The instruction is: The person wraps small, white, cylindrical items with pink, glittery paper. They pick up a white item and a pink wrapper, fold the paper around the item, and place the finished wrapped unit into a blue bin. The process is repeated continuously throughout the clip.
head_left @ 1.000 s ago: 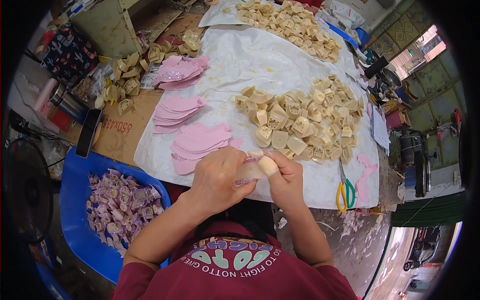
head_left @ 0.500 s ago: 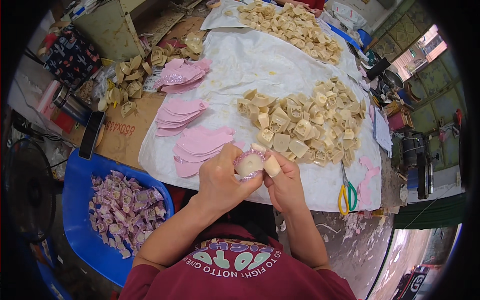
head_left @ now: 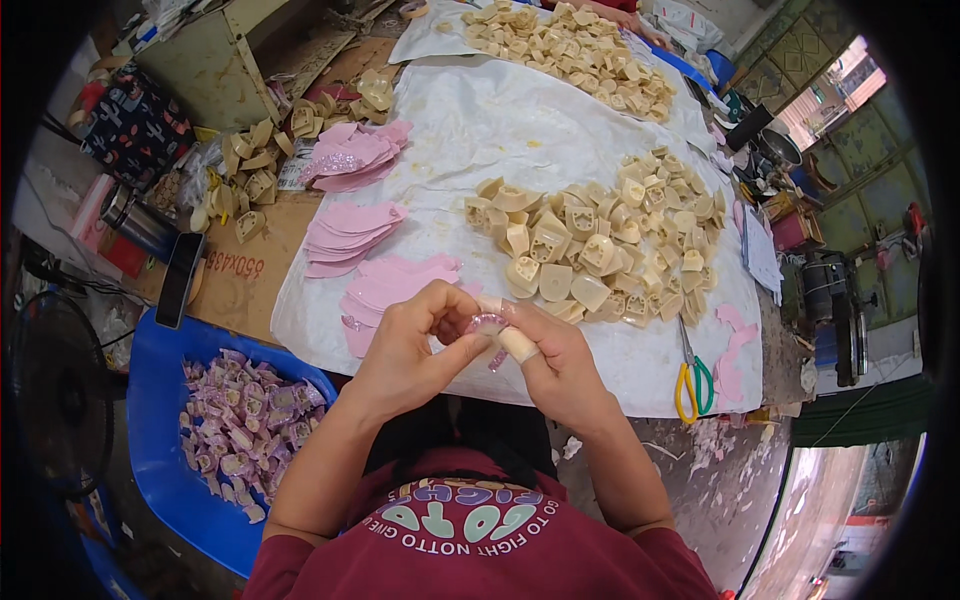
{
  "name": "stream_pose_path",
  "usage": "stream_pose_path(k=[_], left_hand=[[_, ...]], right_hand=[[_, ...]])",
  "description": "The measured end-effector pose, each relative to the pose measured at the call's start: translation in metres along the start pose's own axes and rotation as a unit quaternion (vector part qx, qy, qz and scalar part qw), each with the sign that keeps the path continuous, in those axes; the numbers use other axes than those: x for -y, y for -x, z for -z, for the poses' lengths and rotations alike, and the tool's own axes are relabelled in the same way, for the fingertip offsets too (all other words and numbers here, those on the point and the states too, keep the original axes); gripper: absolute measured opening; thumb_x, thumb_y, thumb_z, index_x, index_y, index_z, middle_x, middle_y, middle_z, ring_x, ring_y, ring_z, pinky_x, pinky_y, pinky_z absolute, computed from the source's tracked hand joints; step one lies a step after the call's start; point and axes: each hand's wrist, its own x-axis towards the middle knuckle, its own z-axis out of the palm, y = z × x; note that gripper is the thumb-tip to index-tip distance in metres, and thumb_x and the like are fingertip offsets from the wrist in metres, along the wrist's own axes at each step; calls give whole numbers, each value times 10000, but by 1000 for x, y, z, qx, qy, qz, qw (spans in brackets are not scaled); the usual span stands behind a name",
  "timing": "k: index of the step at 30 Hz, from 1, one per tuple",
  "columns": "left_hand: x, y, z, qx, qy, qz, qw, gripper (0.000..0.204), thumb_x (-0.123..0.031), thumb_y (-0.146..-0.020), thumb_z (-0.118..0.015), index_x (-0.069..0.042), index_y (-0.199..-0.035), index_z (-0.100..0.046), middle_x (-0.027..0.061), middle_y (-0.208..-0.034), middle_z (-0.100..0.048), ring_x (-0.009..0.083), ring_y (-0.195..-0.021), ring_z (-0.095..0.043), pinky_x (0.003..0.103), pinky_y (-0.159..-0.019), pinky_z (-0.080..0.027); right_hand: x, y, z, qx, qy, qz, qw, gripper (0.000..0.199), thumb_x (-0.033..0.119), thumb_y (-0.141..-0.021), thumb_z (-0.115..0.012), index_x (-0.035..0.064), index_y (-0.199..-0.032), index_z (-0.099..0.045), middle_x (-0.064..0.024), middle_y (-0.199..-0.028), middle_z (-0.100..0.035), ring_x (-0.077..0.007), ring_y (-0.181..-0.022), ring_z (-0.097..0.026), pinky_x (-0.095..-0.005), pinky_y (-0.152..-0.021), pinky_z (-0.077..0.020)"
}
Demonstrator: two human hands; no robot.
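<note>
Close to the table's front edge, a small cream plastic shoe heel point(head_left: 487, 323), partly wrapped in pink glitter material, sits between my two hands. My left hand point(head_left: 410, 345) pinches it from the left with thumb and fingers. From the other side my right hand point(head_left: 562, 362) presses it, its thumb wearing a beige finger cover point(head_left: 518, 345). A narrow glitter strip point(head_left: 497, 360) hangs below the heel. My fingers hide much of the piece. Just beyond my left hand lie fanned pink cut pieces point(head_left: 395, 285); a heap of bare cream heels point(head_left: 600, 250) spreads beyond my right hand.
Glitter-covered heels point(head_left: 245, 420) fill part of a blue tub point(head_left: 155, 430) at lower left. Scissors point(head_left: 693, 385) with yellow and green handles lie at the table's front right, beside pink scraps point(head_left: 735, 350). A phone point(head_left: 180, 280) and steel flask point(head_left: 135, 220) stand left. Another heel heap point(head_left: 580, 60) lies far back.
The heel has turned in my hands, so its round pale face no longer shows. My left hand has shifted slightly left, and my right fingers have closed in over the piece.
</note>
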Motion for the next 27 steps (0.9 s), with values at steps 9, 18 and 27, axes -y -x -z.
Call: stream_pose_path(k=[9, 18, 27], left_hand=[[0, 8, -27, -100, -125, -153, 975, 363, -26, -832, -662, 17, -1184, -585, 15, -794, -574, 61, -673, -524, 220, -595, -440], [-18, 10, -25, -36, -99, -54, 993, 290, -25, -910, -536, 34, -1186, -605, 80, -933, -655, 140, -788, -604, 263, -701, -474], [-12, 6, -13, 28, 146, 81, 986, 238, -81, -935, -532, 6, -1126, -644, 70, -946, -676, 87, -792, -597, 242, -685, -481]], right_hand=[[-13, 13, -20, -60, -404, -228, 884, 350, 312, -991, -471, 10, -977, -647, -76, -786, -678, -142, -616, -639, -236, -530, -508], [-9, 26, -36, -189, -120, -83, 971, 381, 316, -1003, -459, -4, -875, -622, -30, -662, -599, -63, -542, -537, -203, -478, -421], [-16, 27, -27, -159, -13, 11, 987, 330, 228, -963, -506, -17, -758, -588, -61, -564, -576, -110, -507, -565, -270, -466, -429]])
